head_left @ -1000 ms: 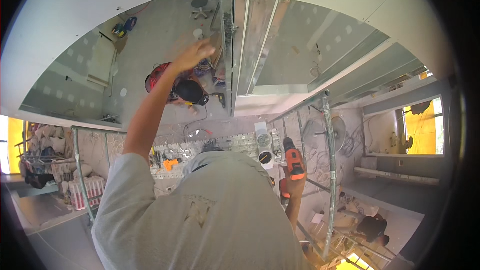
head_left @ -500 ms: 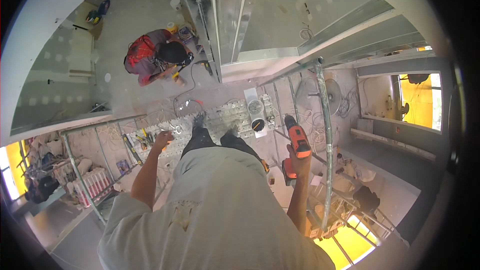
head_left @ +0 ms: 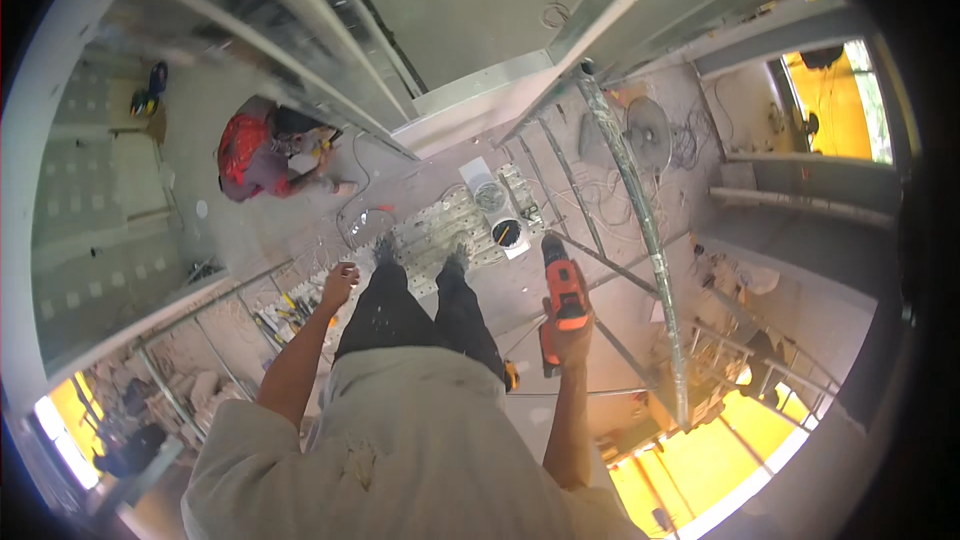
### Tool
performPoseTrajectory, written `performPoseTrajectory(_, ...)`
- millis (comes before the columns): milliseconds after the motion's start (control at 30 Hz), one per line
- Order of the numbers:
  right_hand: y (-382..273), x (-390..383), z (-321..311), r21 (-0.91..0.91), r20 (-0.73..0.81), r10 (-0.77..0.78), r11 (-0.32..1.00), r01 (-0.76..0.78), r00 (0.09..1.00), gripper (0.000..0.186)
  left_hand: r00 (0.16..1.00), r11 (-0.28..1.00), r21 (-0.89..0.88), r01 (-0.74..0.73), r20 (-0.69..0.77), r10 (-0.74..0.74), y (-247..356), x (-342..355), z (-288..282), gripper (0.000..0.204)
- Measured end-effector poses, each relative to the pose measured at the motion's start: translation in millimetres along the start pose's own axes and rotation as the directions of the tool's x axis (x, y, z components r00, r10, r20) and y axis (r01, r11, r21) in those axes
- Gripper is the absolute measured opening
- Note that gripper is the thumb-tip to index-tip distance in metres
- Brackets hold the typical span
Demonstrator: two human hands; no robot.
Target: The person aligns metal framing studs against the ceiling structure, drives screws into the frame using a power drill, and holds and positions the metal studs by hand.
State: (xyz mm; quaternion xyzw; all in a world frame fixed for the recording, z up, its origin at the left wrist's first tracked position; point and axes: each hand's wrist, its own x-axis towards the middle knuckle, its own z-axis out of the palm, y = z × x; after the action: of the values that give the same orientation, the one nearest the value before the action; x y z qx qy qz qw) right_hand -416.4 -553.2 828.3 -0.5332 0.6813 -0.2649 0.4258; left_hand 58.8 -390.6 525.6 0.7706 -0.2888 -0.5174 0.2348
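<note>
My right hand (head_left: 573,342) is wrapped round the grip of an orange and black cordless drill (head_left: 568,295), its nose pointing away from me. Curled fingers show on my left hand (head_left: 341,285), held out in front of me to the left; a small pale spot shows at the fingertips, too small to name. Below me is a perforated metal scaffold platform (head_left: 425,232) where my feet stand. A white box-like piece with round openings (head_left: 488,198) sits at the platform's right part, a dark tub (head_left: 507,232) in its nearer opening.
Scaffold rails, including an upright pole (head_left: 640,210), frame my right side. Hand tools (head_left: 285,320) lie at the platform's left end. A co-worker in a red vest (head_left: 242,155) crouches on the floor at far left. Metal studs (head_left: 320,40) stand ahead; a round fan (head_left: 648,132) is beyond the pole.
My view has turned and shifted, so the studs and co-worker appear further left. My left hand's fingers look more curled. The drill stays in my right hand, now nearer my middle.
</note>
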Motion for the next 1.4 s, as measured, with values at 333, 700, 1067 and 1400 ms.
performPoseTrajectory(333, 109, -54, 73, 0.176, -0.153, 0.409, 0.907, -0.383, 0.899, 0.068, 0.882, 0.945, 0.257, -0.203, 0.468, 0.062, 48, 205, 215, 0.034)
performPoseTrajectory(700, 160, -73, 126, 0.347, -0.202, 0.643, 0.752, -0.56, 0.739, 0.067, 0.842, 0.844, 0.42, -0.335, 0.535, 0.068, -38, 330, 334, 0.024)
performPoseTrajectory(1067, 221, -74, 162, 0.286, -0.329, 0.637, 0.771, -0.569, 0.697, 0.068, 0.919, 0.996, 0.063, 0.07, 0.385, -0.089, -84, 474, 410, 0.033)
performPoseTrajectory(1400, 199, -66, 145, 0.363, -0.211, 0.679, 0.722, -0.588, 0.703, 0.071, 0.717, 0.967, -0.08, -0.24, 0.658, 0.232, 75, 298, 366, 0.021)
